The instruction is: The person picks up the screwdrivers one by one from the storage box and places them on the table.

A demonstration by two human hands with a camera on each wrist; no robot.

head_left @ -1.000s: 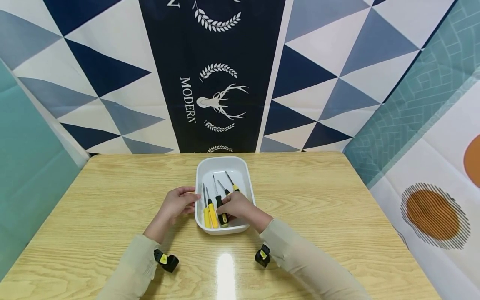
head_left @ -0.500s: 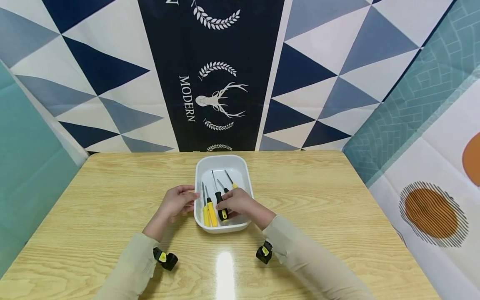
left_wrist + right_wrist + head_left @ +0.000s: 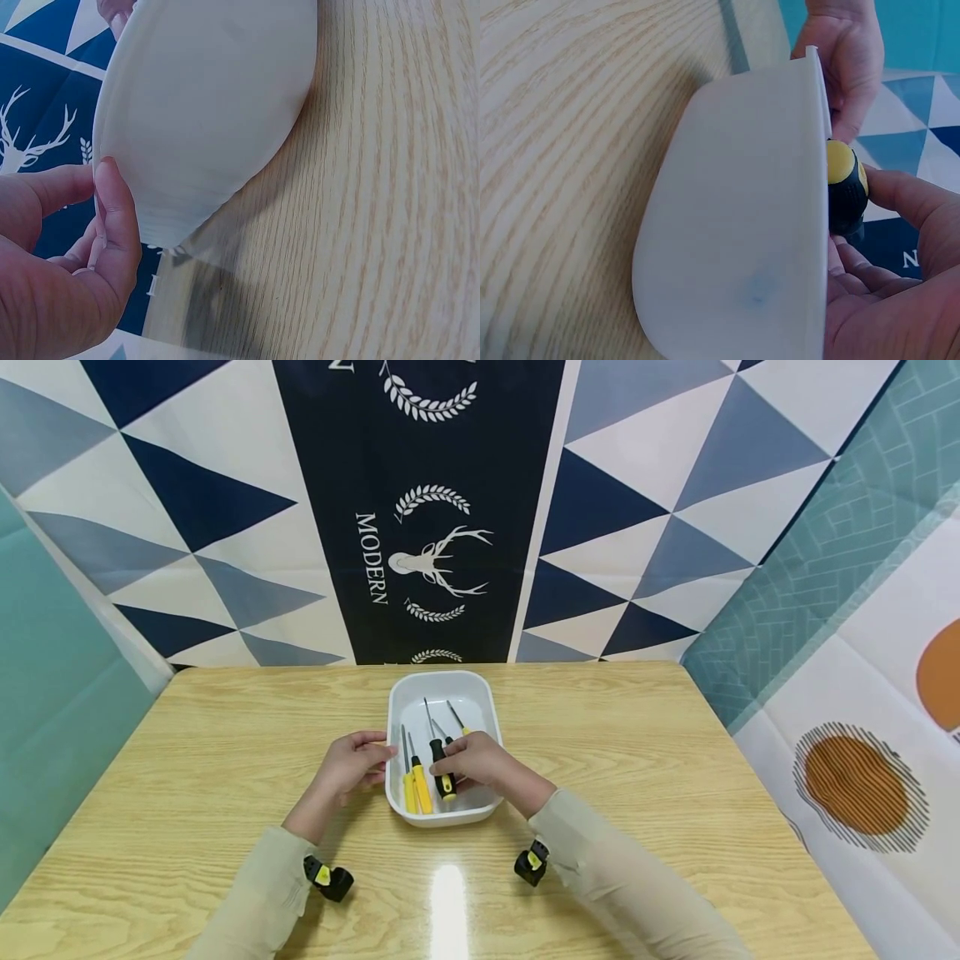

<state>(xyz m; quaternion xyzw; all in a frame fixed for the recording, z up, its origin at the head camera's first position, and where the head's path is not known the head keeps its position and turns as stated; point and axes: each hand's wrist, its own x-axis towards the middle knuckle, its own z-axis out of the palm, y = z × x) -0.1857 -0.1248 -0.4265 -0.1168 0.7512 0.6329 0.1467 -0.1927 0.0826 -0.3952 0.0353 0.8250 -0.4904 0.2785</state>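
Observation:
A white rectangular tray [image 3: 442, 818] stands on the table with several screwdrivers in it. My left hand [image 3: 351, 766] pinches its left rim, thumb on one side and fingers on the other, as the left wrist view also shows [image 3: 75, 247]. Inside the tray, my right hand [image 3: 480, 762] grips the black-and-yellow handle of a screwdriver [image 3: 444, 781]; its shaft points to the far side. The yellow end of this handle shows above the rim in the right wrist view. Two yellow-handled screwdrivers [image 3: 422, 789] lie left of it. Farther back, two more are partly covered by my right hand.
The wooden table [image 3: 247, 735] extends on both sides of the tray. Behind it hangs a patterned cloth [image 3: 420, 635] with a deer-head print. A small black camera [image 3: 330, 881] is strapped to each sleeve.
My right hand has shifted slightly toward the far side with the black-and-yellow screwdriver, whose handle end has come away from the tray's near wall. My left hand keeps its hold on the rim.

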